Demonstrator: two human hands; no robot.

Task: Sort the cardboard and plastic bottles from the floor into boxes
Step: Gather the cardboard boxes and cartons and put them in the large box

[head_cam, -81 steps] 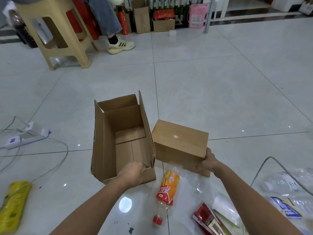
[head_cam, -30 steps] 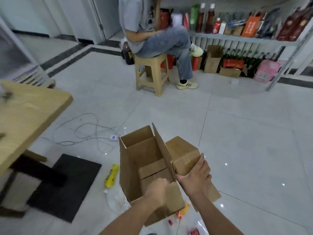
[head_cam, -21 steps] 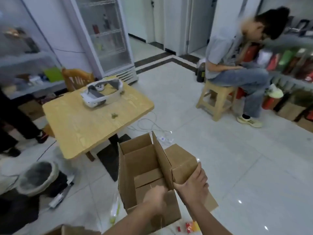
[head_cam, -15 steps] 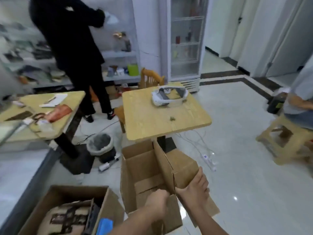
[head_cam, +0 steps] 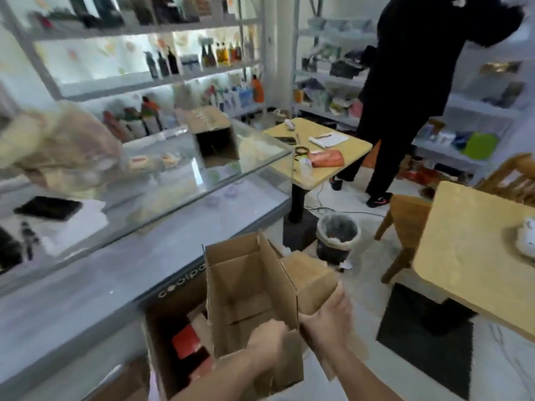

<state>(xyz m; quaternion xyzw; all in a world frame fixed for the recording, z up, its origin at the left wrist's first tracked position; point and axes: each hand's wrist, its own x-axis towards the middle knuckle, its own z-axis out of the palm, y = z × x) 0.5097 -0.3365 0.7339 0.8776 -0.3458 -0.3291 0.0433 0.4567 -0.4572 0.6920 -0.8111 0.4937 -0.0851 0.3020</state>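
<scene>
Although motion blurs much of the view, the far left, well away from both hands, shows one glass display counter (head_cam: 173, 180) with one brown cardboard carton (head_cam: 212, 131) lying on its top. Behind it are shelves (head_cam: 144, 76) of blurred bottles. Just left of the left hand, one large open cardboard box (head_cam: 173, 314) stands on the floor against the counter's base. It has printed lettering on its rim and red packs (head_cam: 186, 341) inside; their number cannot be told.

The left hand (head_cam: 267, 340) curls its fingers over the near top edge of one tall open cardboard box (head_cam: 246, 290), gripping that wall. This box overlaps the large box's right side in the view. Next to it, the right hand (head_cam: 327, 322) wraps its fingers round the near end of one smaller closed cardboard box (head_cam: 309, 273), which lies pressed against the open box's right wall. That makes two boxes in the hands, a third beside them and a fourth on the counter.

Beyond the right hand, one lined waste bin (head_cam: 337, 233) stands beside the black foot of one wooden table (head_cam: 324, 157). Further right of the hands, a person in black clothes (head_cam: 405, 82) stands at the shelving. One wooden chair (head_cam: 405, 224) sits by a second wooden table (head_cam: 469, 250), whose base rests on one black mat (head_cam: 425, 351).
</scene>
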